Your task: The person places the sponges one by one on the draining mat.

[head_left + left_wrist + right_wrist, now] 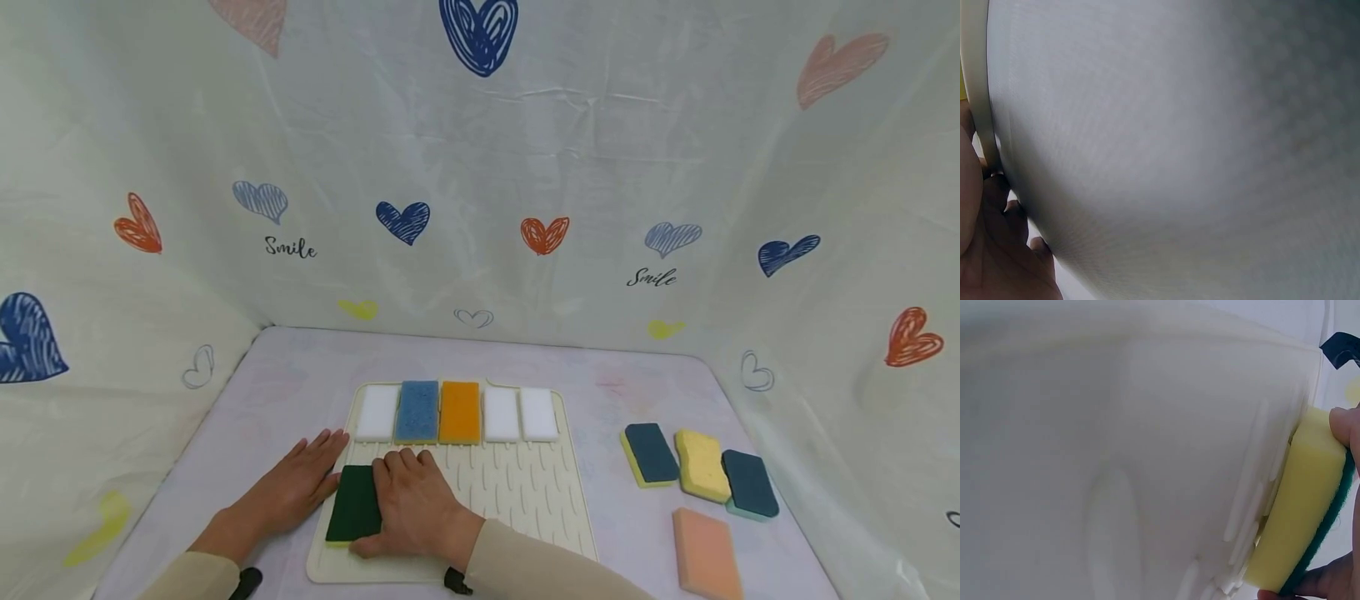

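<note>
A green and yellow scouring sponge lies green side up at the front left of a cream ridged mat. My right hand grips it from the right, thumb at its near end and fingers at its far end. In the right wrist view the sponge's yellow side faces the camera, close against the ridges. Along the mat's left edge rests my left hand, fingers extended, fingertips at the rim. Across the mat's back stand in a row a white sponge, a blue one, an orange one and two more white ones.
To the right of the mat, on the pale table, lie a dark-topped sponge, a yellow sponge, another dark-topped sponge and a peach sponge. A heart-printed curtain encloses the table's back and sides.
</note>
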### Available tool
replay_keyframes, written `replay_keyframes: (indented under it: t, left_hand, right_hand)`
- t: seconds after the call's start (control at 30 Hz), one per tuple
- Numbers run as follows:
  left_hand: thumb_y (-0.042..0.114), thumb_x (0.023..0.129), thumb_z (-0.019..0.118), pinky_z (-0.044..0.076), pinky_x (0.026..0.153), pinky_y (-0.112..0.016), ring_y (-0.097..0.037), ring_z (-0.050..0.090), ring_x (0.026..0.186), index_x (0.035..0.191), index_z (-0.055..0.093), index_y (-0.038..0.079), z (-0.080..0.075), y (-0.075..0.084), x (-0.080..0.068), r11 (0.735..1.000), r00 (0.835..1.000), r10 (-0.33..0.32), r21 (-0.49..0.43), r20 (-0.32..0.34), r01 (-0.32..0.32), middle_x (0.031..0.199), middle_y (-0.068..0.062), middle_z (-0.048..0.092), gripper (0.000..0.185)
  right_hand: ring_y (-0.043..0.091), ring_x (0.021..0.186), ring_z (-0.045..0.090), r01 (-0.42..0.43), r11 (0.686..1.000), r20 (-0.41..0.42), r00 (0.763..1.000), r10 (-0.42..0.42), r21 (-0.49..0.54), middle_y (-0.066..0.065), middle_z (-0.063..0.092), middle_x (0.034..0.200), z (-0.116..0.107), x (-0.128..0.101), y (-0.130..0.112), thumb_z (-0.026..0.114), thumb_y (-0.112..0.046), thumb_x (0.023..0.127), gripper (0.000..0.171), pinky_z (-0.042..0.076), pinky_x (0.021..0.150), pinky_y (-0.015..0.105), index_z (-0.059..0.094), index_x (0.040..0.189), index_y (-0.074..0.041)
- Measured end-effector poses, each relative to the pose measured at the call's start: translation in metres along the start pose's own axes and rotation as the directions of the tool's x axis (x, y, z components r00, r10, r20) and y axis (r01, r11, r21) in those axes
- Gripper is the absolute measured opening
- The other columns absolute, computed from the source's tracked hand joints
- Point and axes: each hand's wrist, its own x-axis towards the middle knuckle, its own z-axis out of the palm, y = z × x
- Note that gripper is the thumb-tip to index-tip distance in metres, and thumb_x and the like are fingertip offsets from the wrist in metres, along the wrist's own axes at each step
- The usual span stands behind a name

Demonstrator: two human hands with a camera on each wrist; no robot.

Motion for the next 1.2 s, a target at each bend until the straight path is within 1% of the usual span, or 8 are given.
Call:
replay_keyframes:
  t: [0.13, 0.33, 0.57, 0.8, 0.9, 1.0, 1.1, 1.2]
  left_hand:
    - [0.033, 0.108, 0.059, 0.032, 0.122, -0.067, -0.043, 0.039, 0.153, 0.161, 0.041, 0.001, 0.001, 0.000, 0.000, 1.000, 1.000, 0.006, -0.001, -0.008, -0.006, 0.164, -0.018, 0.045, 0.064]
    - [0.034, 0.108, 0.060, 0.030, 0.123, -0.067, -0.043, 0.038, 0.154, 0.161, 0.041, 0.001, 0.001, 0.000, 0.001, 1.000, 1.000, -0.009, 0.000, 0.004, 0.009, 0.165, -0.018, 0.045, 0.065]
    - [0.035, 0.108, 0.060, 0.030, 0.122, -0.067, -0.044, 0.039, 0.153, 0.161, 0.041, 0.001, 0.000, 0.002, 0.001, 1.000, 1.000, -0.004, 0.007, 0.007, 0.004, 0.164, -0.018, 0.046, 0.065]
    - [0.032, 0.107, 0.062, 0.032, 0.122, -0.066, -0.043, 0.040, 0.153, 0.160, 0.042, 0.001, -0.002, 0.004, -0.001, 1.000, 1.000, 0.004, 0.000, 0.000, -0.004, 0.163, -0.018, 0.047, 0.064]
    - [0.031, 0.107, 0.062, 0.032, 0.122, -0.066, -0.043, 0.041, 0.152, 0.160, 0.043, 0.001, -0.002, 0.005, -0.001, 1.000, 1.000, 0.006, 0.008, -0.003, -0.006, 0.162, -0.018, 0.048, 0.064]
    - [0.031, 0.107, 0.062, 0.032, 0.122, -0.067, -0.043, 0.040, 0.153, 0.160, 0.042, 0.002, 0.000, 0.004, -0.001, 1.000, 1.000, 0.003, 0.005, -0.011, -0.003, 0.163, -0.018, 0.047, 0.064]
    - [0.029, 0.106, 0.063, 0.034, 0.120, -0.067, -0.044, 0.042, 0.151, 0.159, 0.043, 0.000, 0.002, 0.001, -0.001, 0.999, 0.998, 0.032, 0.014, -0.055, -0.031, 0.162, -0.019, 0.048, 0.063]
    - [0.029, 0.106, 0.063, 0.037, 0.117, -0.065, -0.046, 0.046, 0.147, 0.157, 0.045, -0.001, 0.005, 0.000, -0.003, 0.998, 0.992, 0.060, 0.030, -0.108, -0.057, 0.159, -0.020, 0.051, 0.062]
  right_hand:
    - [0.012, 0.104, 0.052, -0.001, 1.000, -0.006, 1.000, 0.001, -0.001, -0.004, 0.060, 0.125, 0.001, 0.000, -0.001, 0.045, -0.097, 0.081, 0.104, 0.041, 0.083, 0.029, 0.054, 0.143, -0.015]
    - [0.012, 0.107, 0.053, -0.003, 1.000, -0.008, 1.000, 0.003, -0.006, -0.004, 0.060, 0.130, 0.001, -0.001, 0.000, 0.045, -0.097, 0.081, 0.106, 0.042, 0.084, 0.030, 0.053, 0.147, -0.015]
    - [0.013, 0.113, 0.053, -0.013, 1.000, 0.018, 1.000, 0.013, 0.004, -0.003, 0.059, 0.137, 0.001, -0.002, 0.002, 0.044, -0.098, 0.081, 0.110, 0.044, 0.089, 0.031, 0.050, 0.153, -0.015]
    - [0.016, 0.128, 0.054, -0.019, 1.000, 0.033, 0.999, 0.018, 0.017, 0.000, 0.055, 0.148, -0.006, -0.006, 0.009, 0.040, -0.098, 0.083, 0.113, 0.048, 0.099, 0.035, 0.046, 0.158, -0.015]
    - [0.018, 0.133, 0.055, -0.019, 0.999, 0.006, 1.000, 0.019, 0.037, 0.001, 0.054, 0.151, -0.010, -0.009, 0.017, 0.039, -0.096, 0.085, 0.111, 0.049, 0.105, 0.039, 0.046, 0.158, -0.013]
    - [0.019, 0.134, 0.056, -0.024, 0.998, -0.052, 0.998, 0.027, 0.055, 0.001, 0.056, 0.150, -0.013, -0.015, 0.029, 0.041, -0.094, 0.087, 0.107, 0.049, 0.105, 0.040, 0.049, 0.157, -0.012]
    - [0.020, 0.129, 0.059, -0.024, 0.998, -0.135, 0.990, 0.032, 0.055, 0.003, 0.060, 0.146, -0.015, -0.024, 0.047, 0.047, -0.089, 0.090, 0.100, 0.050, 0.100, 0.039, 0.052, 0.152, -0.011]
    - [0.022, 0.127, 0.061, -0.028, 0.999, -0.186, 0.982, 0.033, 0.030, 0.004, 0.062, 0.143, -0.017, -0.036, 0.071, 0.053, -0.082, 0.093, 0.091, 0.051, 0.099, 0.040, 0.054, 0.150, -0.011]
